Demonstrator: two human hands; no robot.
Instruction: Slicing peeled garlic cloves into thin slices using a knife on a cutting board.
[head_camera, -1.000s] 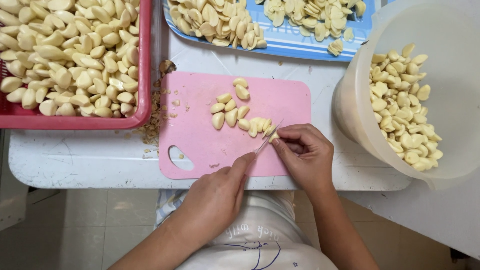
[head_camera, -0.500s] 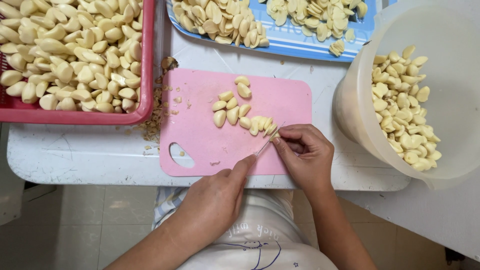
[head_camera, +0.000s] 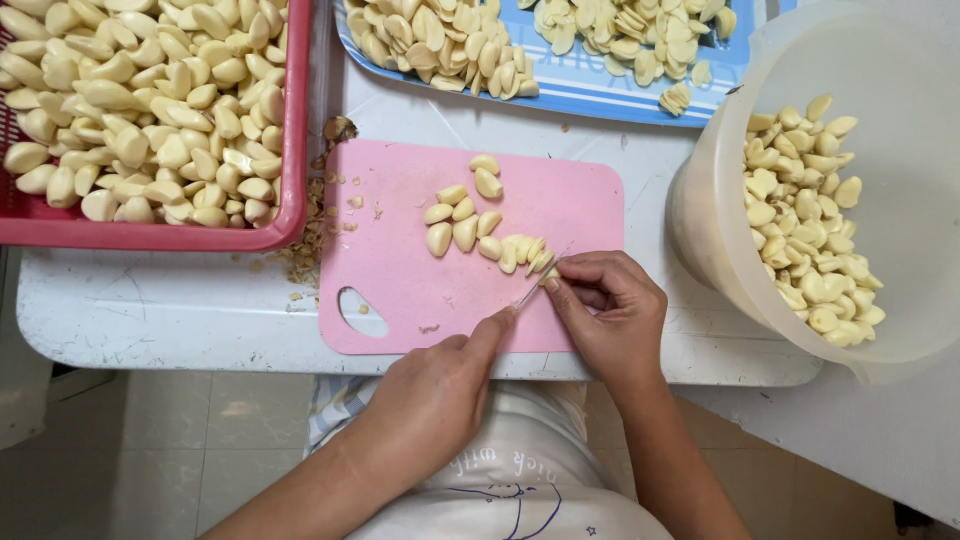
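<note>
Two hands are working at six o'clock on the flat pink plastic cutting board (head_camera: 400, 270); left hand (head_camera: 440, 395) is gripping a thin small knife (head_camera: 535, 285), right hand (head_camera: 610, 315) is pinching a peeled pale garlic clove (head_camera: 545, 268); keeping fingertips tucked seems wise.

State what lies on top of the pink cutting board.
On the pink cutting board: peeled garlic cloves, sliced pieces. The right hand covers the clove under the knife.

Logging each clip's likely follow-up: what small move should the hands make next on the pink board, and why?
Probably press the knife down through the clove under it. The left hand has the blade angled onto the clove, which the right hand pins at the end of a row of slices on the board; whole cloves wait beside them.
</note>
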